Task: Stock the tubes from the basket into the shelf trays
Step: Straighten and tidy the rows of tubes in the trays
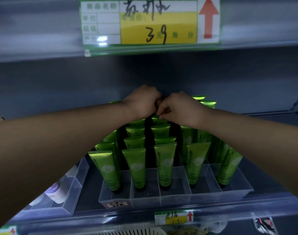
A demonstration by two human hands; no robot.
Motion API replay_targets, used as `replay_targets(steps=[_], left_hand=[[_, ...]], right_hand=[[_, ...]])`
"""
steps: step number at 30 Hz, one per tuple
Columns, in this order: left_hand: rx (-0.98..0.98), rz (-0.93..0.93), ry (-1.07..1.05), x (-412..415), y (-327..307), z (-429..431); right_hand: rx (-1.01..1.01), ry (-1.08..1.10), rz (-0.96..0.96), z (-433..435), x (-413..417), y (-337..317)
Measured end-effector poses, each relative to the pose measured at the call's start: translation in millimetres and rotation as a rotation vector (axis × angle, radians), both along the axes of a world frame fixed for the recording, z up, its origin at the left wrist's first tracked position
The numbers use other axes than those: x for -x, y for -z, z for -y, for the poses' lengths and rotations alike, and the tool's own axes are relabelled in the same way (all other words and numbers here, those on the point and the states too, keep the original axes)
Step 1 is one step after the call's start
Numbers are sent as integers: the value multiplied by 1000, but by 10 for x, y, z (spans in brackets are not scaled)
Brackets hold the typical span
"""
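Both hands are stretched deep into the bay, knuckles touching over the rear rows. The left hand (143, 100) has its fingers curled under, and whether they grip anything is hidden from me. The right hand (178, 107) pinches thumb to forefinger on the flat top edge of a back-row tube (160, 118) in the middle lane.

A grey metal shelf (246, 92) carries the lot. On it, close behind the front lip, sits a clear plastic divided tray (175, 195). Standing in its lanes, caps down, are the glossy green squeeze tubes (165, 160), five lanes across and several deep, the rear ones half hidden by the arms.

By my reckoning these are light things with soft walls: squeeze the body and it will dent, and that shiny skin looks slippery. The crimped seal along the top is the stiff part and the natural place to take hold, just as the right hand does, so a tube can go straight down between its neighbours. Balanced on a narrow cap with the wide end uppermost, each one seems ready to lean or topple a row if nudged.

As for looks, they are leaf-green with a sheen, broad and flat at the top, tapering to a small black cap. "Chamomile" runs lengthways in dark letters beside a pale round flower emblem, and the fine print below is too small to read.
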State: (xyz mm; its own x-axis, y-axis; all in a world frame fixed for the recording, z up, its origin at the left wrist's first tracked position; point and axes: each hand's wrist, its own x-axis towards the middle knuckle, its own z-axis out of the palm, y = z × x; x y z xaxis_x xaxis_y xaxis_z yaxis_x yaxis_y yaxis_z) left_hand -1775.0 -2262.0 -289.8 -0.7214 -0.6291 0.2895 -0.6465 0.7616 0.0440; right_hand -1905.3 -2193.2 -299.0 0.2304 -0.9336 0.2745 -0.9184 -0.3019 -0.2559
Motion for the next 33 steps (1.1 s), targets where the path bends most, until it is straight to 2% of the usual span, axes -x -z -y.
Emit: replay_targets(steps=[8,14,20,26,33], left_hand=[[-40,-59,17,-61,-6,-54],[-73,-130,-5,-147,-85,-45],[-67,-158,-38,-148,-131,53],[-122,-98,-41,-44,-88,228],[-105,-3,-72,90,-10,328]], right_hand=[[-40,-44,67,-64,90,-59],[60,43,128,-67,252,-216],[66,123,27,67,385,-307],[-28,51,-104,231,388,-241],[-1,-16,-208,350,331,-159]])
